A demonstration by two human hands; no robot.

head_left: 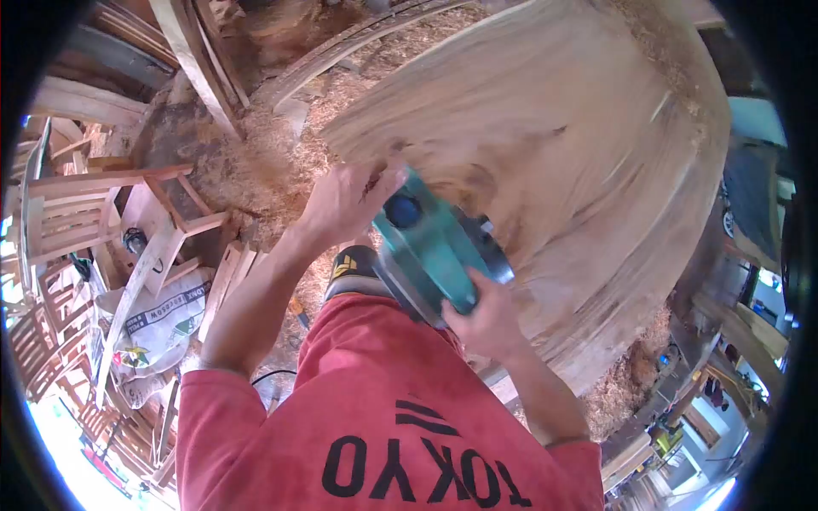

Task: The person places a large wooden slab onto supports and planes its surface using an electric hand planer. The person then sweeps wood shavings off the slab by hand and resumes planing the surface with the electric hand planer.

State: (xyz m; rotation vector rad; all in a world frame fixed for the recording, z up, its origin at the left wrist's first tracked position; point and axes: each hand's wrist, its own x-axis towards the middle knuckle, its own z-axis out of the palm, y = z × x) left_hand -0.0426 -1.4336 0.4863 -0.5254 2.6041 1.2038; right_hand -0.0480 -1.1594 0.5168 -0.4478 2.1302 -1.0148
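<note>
Workshop floor: wood shavings (264, 162) and slatted wooden chairs (81, 209) lie left of the planer.
Slab: broad pale wooden slab (596, 145) spreads beyond the planer and to its right.
Planer: teal power planer (434, 247) at the slab's near left edge; contact beneath is hidden.
Right arm: bent, forearm angling inward from below right of the planer.
Right hand (487, 317): fingers closed around the planer's rear handle.
Left arm: reaching forward, left of the planer.
Left hand (354, 200): wrist bent, knuckles up, at the planer's front end; grip cannot be told.
</note>
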